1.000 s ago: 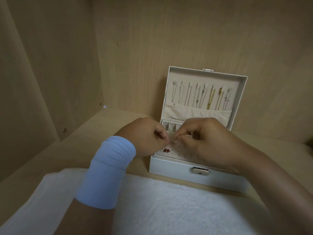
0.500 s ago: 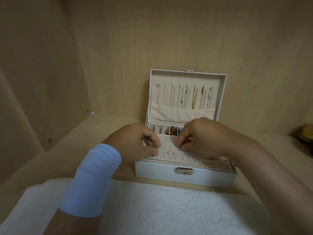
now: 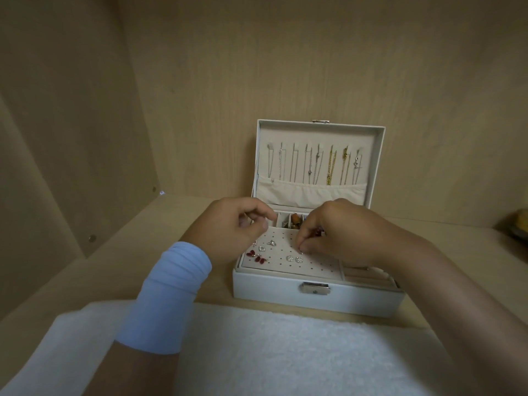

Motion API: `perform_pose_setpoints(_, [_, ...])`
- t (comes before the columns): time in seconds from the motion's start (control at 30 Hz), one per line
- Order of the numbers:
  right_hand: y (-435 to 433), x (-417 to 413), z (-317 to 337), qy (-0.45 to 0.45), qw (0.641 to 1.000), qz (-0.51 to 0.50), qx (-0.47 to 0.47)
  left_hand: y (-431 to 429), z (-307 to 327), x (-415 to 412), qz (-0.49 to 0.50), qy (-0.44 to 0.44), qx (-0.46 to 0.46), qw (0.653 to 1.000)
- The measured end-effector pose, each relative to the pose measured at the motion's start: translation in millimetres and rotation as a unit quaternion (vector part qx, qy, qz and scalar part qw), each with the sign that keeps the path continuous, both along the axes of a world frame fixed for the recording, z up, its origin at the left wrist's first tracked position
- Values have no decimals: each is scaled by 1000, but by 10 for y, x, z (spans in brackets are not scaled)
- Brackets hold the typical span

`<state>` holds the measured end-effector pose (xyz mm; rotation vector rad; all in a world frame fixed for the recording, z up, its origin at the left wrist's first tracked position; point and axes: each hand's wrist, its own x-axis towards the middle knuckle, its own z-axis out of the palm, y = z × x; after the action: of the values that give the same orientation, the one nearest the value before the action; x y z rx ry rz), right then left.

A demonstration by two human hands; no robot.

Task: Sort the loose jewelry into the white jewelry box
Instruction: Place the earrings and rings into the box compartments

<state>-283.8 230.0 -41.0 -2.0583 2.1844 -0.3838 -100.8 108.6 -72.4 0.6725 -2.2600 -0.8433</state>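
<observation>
The white jewelry box stands open on the wooden shelf, its lid upright with several chains hanging inside. A perforated earring panel holds red earrings and silver studs. My right hand pinches a small silver earring against the panel, just above the studs. Over the box's left side my left hand hovers with fingers curled; nothing shows in it. A light blue band wraps that wrist.
A white fluffy towel lies in front of the box. Wooden walls close in at the left and back. Small compartments with coloured pieces sit behind the panel. A yellowish object rests at the far right edge.
The view has shifted, so the box sits further right and the hands have drawn apart. My left hand lifted off the panel, uncovering the red earrings and silver studs. My right hand stays pinched at the panel.
</observation>
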Motion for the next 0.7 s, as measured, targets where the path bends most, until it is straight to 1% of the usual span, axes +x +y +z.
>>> perform_pose_setpoints(0.03, [-17,-1,-15,-25,999,-2,-36,4,0,-10,-5,12,7,1000])
perform_pose_setpoints(0.07, [-31,4,-19,-76,994,-4,-76,18,3,-25,-13,25,18,999])
perform_pose_setpoints(0.13, [-36,30,2,-220,968,-3,-123,54,5,-59,-33,58,47,997])
perform_pose_setpoints(0.2, [-15,78,37,-324,938,-5,-124,75,2,-84,-47,91,79,992])
perform_pose_setpoints(0.27, [0,119,48,-391,915,-19,-104,84,-1,-99,-64,116,109,985])
perform_pose_setpoints(0.4, [-13,134,47,-457,887,-50,-51,114,-1,-130,-59,171,150,972])
perform_pose_setpoints(0.53, [6,134,73,-474,877,-78,-13,140,-8,-153,-53,174,160,970])
perform_pose_setpoints(0.6, [-4,162,66,-477,873,-97,-20,140,-11,-155,-49,175,167,969])
perform_pose_setpoints(0.7, [-35,184,46,-484,865,-112,-74,148,-1,-156,-35,165,185,968])
